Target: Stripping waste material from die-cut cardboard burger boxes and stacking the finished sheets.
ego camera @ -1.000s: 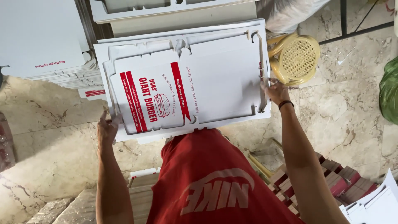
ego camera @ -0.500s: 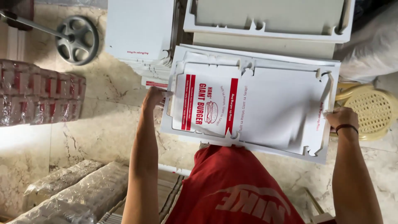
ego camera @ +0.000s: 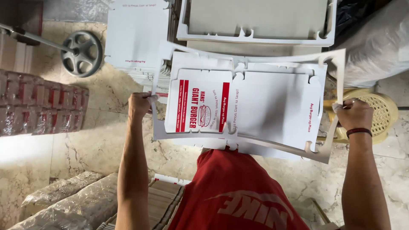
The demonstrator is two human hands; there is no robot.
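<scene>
Head cam, looking down over my red shirt (ego camera: 238, 196) at a marble floor (ego camera: 98, 145).

Both forearms reach fwd, roughly parallel, well apart. My left hand (ego camera: 139, 104) is a closed fist, fingers curled shut on the left edge of a white die-cut cardboard sheet (ego camera: 272, 110). My right hand (ego camera: 355, 114), dark band on the wrist, is also clamped shut, gripping the thin outer frame strip (ego camera: 338, 72) at the sheet's right side. That strip has pulled away from the sheet along the top and right, bowing outward w/ a gap showing between it and the blank.

The sheet hangs flat between my hands, above my lap, near chest level. It's a flattened box blank w/ a red-and-white printed panel (ego camera: 200, 106) showing a burger drawing toward the left; the right half is mostly plain white.

Beyond it, further fwd: a stack of similar white sheets (ego camera: 255, 21), grey side up, and another pile (ego camera: 136, 38) to its left. Far left: a grey wheel on a rod (ego camera: 82, 53), plastic-wrapped bundles (ego camera: 40, 106). Lower left: more wrapped bundles (ego camera: 64, 200). Right, just beside my right hand: a yellow plastic stool (ego camera: 381, 115), partly hidden.
</scene>
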